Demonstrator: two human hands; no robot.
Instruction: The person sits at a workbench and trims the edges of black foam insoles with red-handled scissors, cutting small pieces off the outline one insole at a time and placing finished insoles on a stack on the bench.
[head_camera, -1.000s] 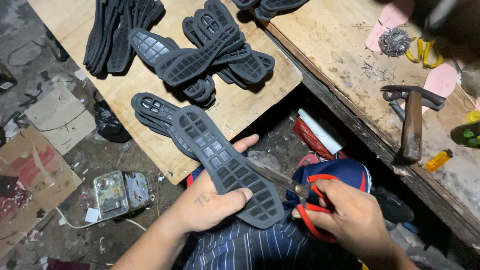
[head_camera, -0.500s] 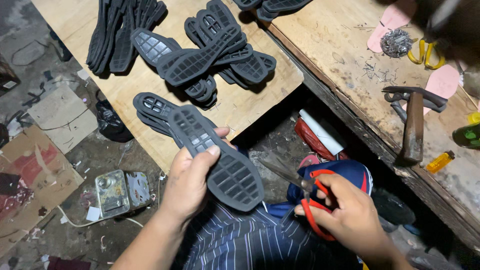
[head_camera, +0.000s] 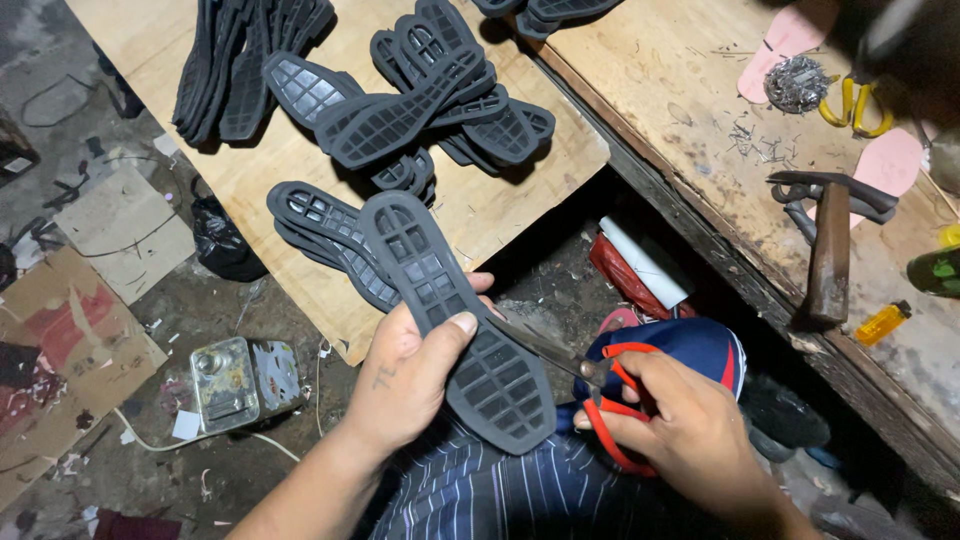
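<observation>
While the left hand (head_camera: 405, 385) kept a tight grip on the dark shoe sole (head_camera: 450, 325), the right hand (head_camera: 685, 435) gripped red scissors (head_camera: 600, 395) beside it.

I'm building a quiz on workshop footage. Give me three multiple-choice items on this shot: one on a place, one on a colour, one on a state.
1. Where does the hammer lie?
A. on the wooden bench at the right
B. on the floor by the cardboard
C. across the person's lap

2. What colour are the scissors' handles?
A. yellow
B. red
C. black

3. How is the dark rubber sole in front held?
A. lying flat on the board
B. hanging from a hook
C. gripped in the left hand, tread side up

Answers: 1 A, it rests on the bench top beside the nails. 2 B, red loops circle the right hand's fingers. 3 C, the thumb presses on its tread.
</observation>
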